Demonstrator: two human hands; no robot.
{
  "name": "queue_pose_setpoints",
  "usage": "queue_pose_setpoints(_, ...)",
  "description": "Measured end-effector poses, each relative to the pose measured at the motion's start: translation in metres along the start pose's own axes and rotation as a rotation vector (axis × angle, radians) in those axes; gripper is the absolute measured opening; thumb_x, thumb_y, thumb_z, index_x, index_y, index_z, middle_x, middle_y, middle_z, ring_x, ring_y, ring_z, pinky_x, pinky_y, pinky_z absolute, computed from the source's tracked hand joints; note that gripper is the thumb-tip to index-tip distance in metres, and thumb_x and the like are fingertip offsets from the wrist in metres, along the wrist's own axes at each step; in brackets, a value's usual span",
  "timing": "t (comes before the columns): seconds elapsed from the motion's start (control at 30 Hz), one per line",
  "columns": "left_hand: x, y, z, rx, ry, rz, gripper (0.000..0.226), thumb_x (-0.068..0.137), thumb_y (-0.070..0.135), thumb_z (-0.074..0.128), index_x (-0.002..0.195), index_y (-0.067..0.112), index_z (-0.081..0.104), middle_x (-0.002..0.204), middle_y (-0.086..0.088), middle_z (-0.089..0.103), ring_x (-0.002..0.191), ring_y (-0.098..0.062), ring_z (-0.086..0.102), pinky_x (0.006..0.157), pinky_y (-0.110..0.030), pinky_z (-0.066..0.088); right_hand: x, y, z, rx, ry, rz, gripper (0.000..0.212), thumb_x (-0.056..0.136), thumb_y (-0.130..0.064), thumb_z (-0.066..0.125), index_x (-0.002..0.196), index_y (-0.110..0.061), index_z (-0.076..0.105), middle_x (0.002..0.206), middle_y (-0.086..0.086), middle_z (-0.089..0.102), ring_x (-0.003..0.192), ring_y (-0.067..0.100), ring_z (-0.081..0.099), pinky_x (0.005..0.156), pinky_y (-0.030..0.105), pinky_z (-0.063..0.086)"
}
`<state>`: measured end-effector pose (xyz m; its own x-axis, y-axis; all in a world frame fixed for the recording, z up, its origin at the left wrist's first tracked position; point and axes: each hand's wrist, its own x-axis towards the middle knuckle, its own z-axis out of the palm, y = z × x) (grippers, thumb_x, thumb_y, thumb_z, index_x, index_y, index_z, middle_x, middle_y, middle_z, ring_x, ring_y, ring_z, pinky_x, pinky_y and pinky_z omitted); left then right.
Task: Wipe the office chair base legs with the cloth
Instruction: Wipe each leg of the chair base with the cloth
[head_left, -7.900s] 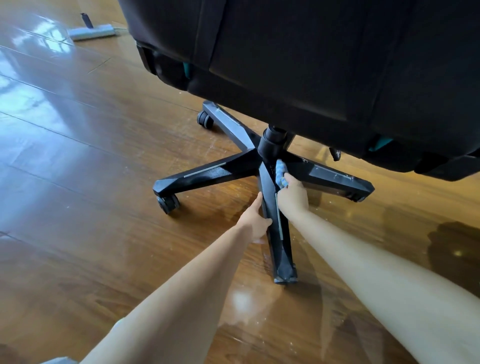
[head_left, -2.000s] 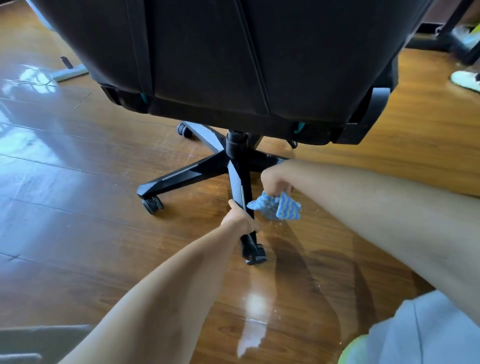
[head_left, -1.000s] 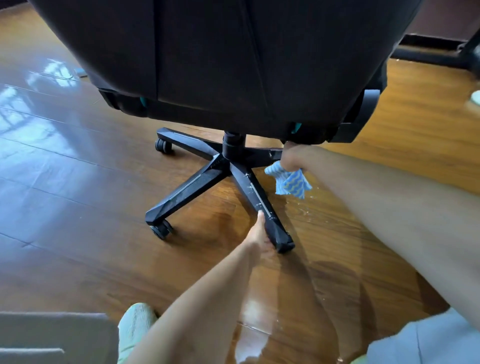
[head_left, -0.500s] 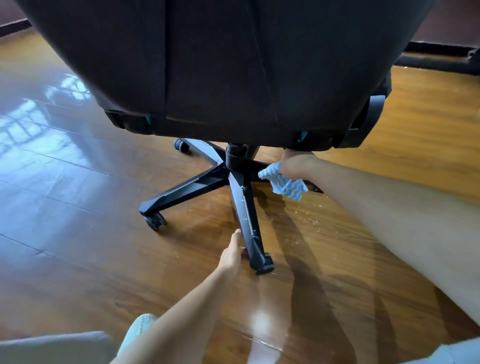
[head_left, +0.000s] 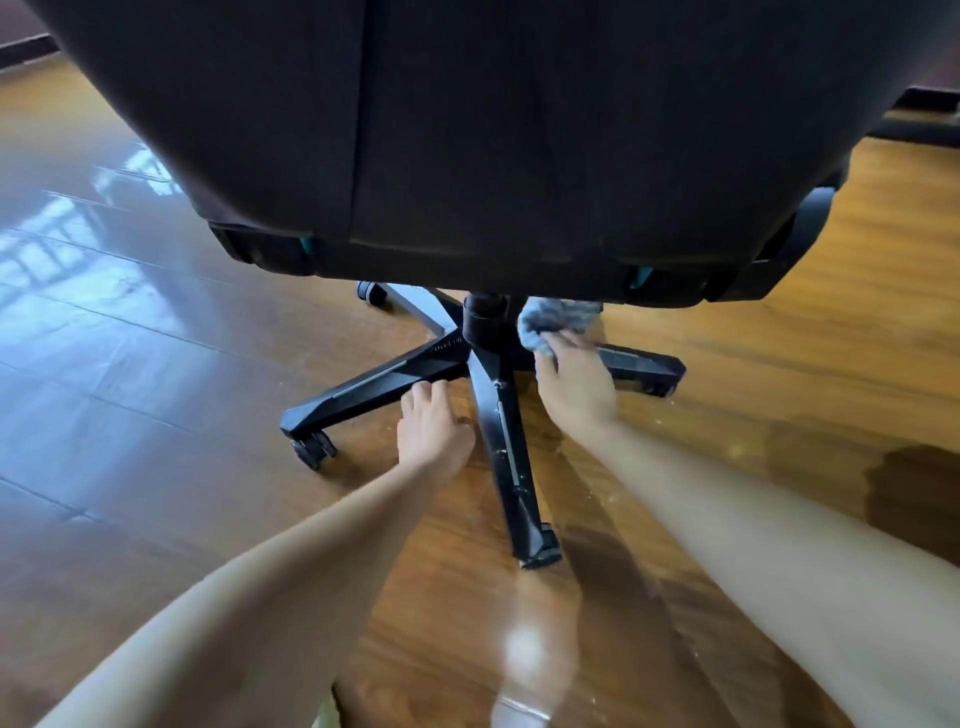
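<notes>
My R hand (head_left: 574, 382) grips cloth (head_left: 558, 317) bunched, at hub (head_left: 485, 317) end of R leg (head_left: 641, 364); leg runs out rightward from there. L hand (head_left: 434, 423) flat, fingers loose, holds nothing, tips at L leg (head_left: 374, 384)

The chair seat (head_left: 493, 130) overhangs the base, with the central column (head_left: 485, 322) directly beneath it. From the column the legs spread out over the floor (head_left: 156, 364): the near leg (head_left: 511, 467) runs toward the viewer, the left leg (head_left: 374, 389) runs out to the left, a far leg (head_left: 415, 306) runs behind it to the far left, and the right leg (head_left: 639, 364) runs out to the right. The left hand (head_left: 434, 426) lies between the left leg and the near leg, fingertips at the left leg's edge. The right hand (head_left: 576, 384) is right of the near leg, over the right leg's inner end. It holds the cloth (head_left: 556, 322) just beyond its fingers, beside the column and partly under the seat.
</notes>
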<state>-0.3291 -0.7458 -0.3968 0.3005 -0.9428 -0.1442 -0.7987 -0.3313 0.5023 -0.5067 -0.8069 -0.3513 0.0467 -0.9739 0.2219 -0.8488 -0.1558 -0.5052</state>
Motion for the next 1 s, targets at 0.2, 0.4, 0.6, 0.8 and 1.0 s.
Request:
queue_pose_setpoints(0.2, 0.056, -0.017, -0.018, 0.183, -0.139, -0.063, 0.107, 0.087, 0.027, 0.067, 0.169, 0.013, 0.000, 0.178, -0.005, -0.003, 0.164, -0.027, -0.005, 0.131, -0.050, 0.015, -0.055, 0.004, 0.065, -0.020, -0.413, -0.095, 0.054, 0.106, -0.021, 0.036, 0.160, -0.019, 0.030, 0.167, -0.007, 0.026, 0.153, 0.011, 0.023, 0.120, 0.034, 0.031)
queue_pose_setpoints(0.4, 0.067, -0.035, -0.008, 0.268, -0.081, -0.024, 0.116, 0.077, 0.037, 0.074, 0.169, 0.016, 0.006, 0.177, -0.002, 0.005, 0.164, -0.023, 0.000, 0.131, -0.054, 0.003, -0.031, 0.010, 0.068, -0.151, -0.416, -0.229, 0.060, 0.104, -0.014, 0.042, 0.161, -0.017, 0.023, 0.170, -0.004, 0.016, 0.154, 0.013, 0.019, 0.119, 0.029, 0.026)
queue_pose_setpoints(0.6, 0.065, -0.041, 0.001, 0.315, -0.059, -0.007, 0.116, 0.082, 0.040, 0.073, 0.169, 0.015, 0.001, 0.178, -0.005, 0.002, 0.164, -0.024, -0.002, 0.132, -0.052, 0.005, 0.023, -0.019, 0.078, -0.250, -0.482, -0.334, 0.058, 0.102, -0.017, 0.041, 0.159, -0.014, 0.030, 0.167, -0.001, 0.025, 0.154, 0.020, 0.021, 0.120, 0.042, 0.032)
queue_pose_setpoints(0.8, 0.059, -0.045, 0.007, 0.323, -0.088, 0.014, 0.111, 0.086, 0.032, 0.061, 0.168, 0.015, -0.011, 0.177, -0.004, -0.015, 0.163, -0.023, -0.017, 0.132, -0.052, 0.002, 0.011, -0.003, 0.071, -0.260, -0.478, -0.405, 0.064, 0.097, -0.001, 0.046, 0.158, -0.015, 0.033, 0.168, -0.001, 0.024, 0.154, 0.016, 0.021, 0.120, 0.036, 0.033)
queue_pose_setpoints(1.0, 0.055, -0.037, 0.012, 0.280, -0.078, 0.014, 0.114, 0.078, 0.028, 0.054, 0.167, 0.012, -0.016, 0.175, -0.006, -0.023, 0.161, -0.027, -0.024, 0.131, -0.054, -0.001, 0.003, 0.004, 0.071, -0.342, -0.497, -0.469, 0.073, 0.092, 0.002, 0.046, 0.161, -0.014, 0.025, 0.170, -0.003, 0.014, 0.156, 0.015, 0.012, 0.118, 0.037, 0.037)
